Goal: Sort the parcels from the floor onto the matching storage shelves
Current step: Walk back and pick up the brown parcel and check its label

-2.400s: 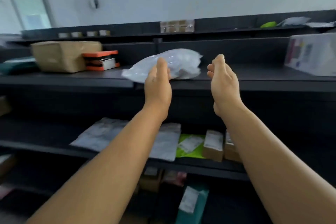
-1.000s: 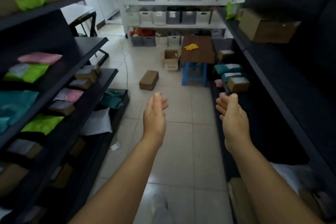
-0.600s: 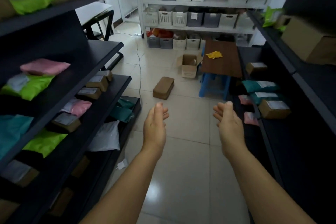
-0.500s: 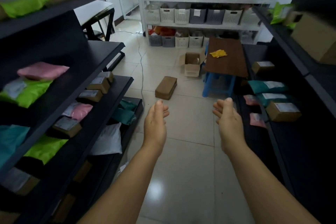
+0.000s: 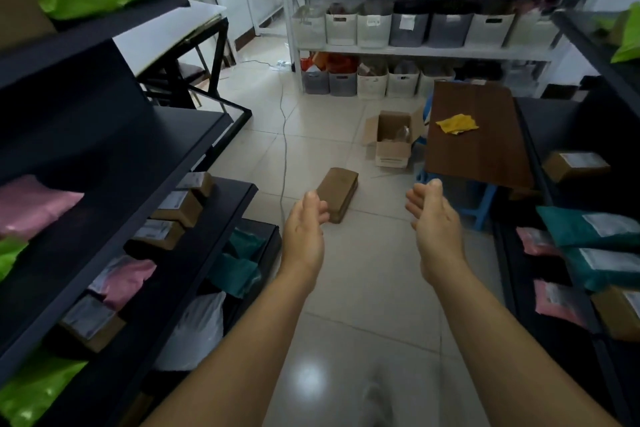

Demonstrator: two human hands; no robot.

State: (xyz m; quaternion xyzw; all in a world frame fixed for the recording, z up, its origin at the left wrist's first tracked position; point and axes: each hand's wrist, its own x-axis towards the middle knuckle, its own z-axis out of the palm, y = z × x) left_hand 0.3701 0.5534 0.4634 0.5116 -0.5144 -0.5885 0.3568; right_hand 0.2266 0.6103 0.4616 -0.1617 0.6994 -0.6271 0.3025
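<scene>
On floor tiles: brown parcel [image 5: 337, 193]; left hand [image 5: 304, 236], right hand [image 5: 435, 224] empty.

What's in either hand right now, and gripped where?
Nothing. The left hand and right hand are both open and empty, raised above the floor. The brown box lies on the tiles ahead, untouched.

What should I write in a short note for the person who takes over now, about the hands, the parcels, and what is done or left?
Left hand: open, holding nothing, raised over the aisle floor.
Right hand: open, holding nothing.
Brown cardboard parcel: lies on the tiled floor, just beyond the left hand, untouched.
Open cardboard box: on the floor beside the wooden table.
Done: many parcels are on the black shelves on both sides.
Left: pick up the brown parcel, probably for a shelf with similar brown boxes.
</scene>
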